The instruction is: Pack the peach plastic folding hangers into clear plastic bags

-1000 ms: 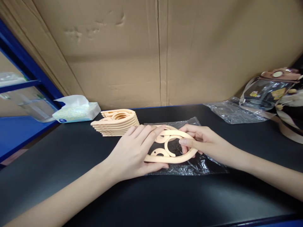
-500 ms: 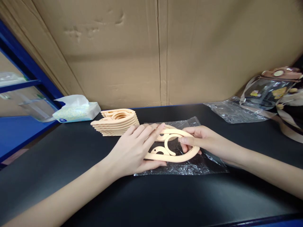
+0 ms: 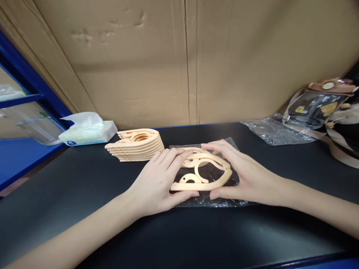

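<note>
L hand [image 3: 153, 179] gripping beige hanger [image 3: 202, 186], L end hidden — R hand [image 3: 242, 173] cupped rnd R end, can't tell if gripping.

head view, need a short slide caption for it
Two hands around beige hangers over a clear bag, a matching stack to the left.

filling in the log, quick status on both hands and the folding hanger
Left hand gripping front folding hanger. Right hand spread around its rounded end, contact unclear. Plastic bag underneath; hanger stack beyond left hand.
</note>
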